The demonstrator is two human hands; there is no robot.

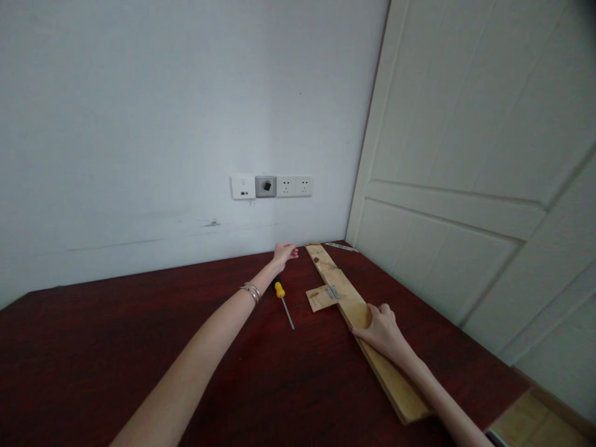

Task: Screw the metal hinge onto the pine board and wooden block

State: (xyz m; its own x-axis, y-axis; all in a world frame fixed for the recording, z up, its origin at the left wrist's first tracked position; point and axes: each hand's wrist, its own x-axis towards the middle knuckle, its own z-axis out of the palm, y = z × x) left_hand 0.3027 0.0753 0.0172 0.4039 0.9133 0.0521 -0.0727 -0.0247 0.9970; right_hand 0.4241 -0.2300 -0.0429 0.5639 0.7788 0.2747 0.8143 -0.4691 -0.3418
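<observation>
White wall (139, 112) rises just beyond the left grip (284, 252), so forward room there is short. Pale panelled door (465, 124) slants along the right side of the right grip (382, 328); only a narrow strip of dark red table (102, 354) runs between them, up to the table's right edge. Widest stretch of tabletop spreads left of the left grip. Long board (352, 301) lies on the table, far end ahead of the right grip by the wall-side edge, near end behind it, under the forearm. Right grip is clamped across the board, thumb at its left edge, fingers over the top. Row of sockets (271, 187) sits on the wall, above and slightly left of the left grip. Left grip: fingers curled in, just left of the board's far end; can't tell if anything small is inside. Small wood piece (321, 300) sticks out from the board's left edge, ahead and left of the right grip. Screwdriver (280, 290), yellow handle, just behind the left grip, shaft pointing back toward the wearer. Thin patterned strip (341, 246), far corner, right of the left grip. Metal hinge (333, 292) spans small piece and board, ahead-left of the right grip.
</observation>
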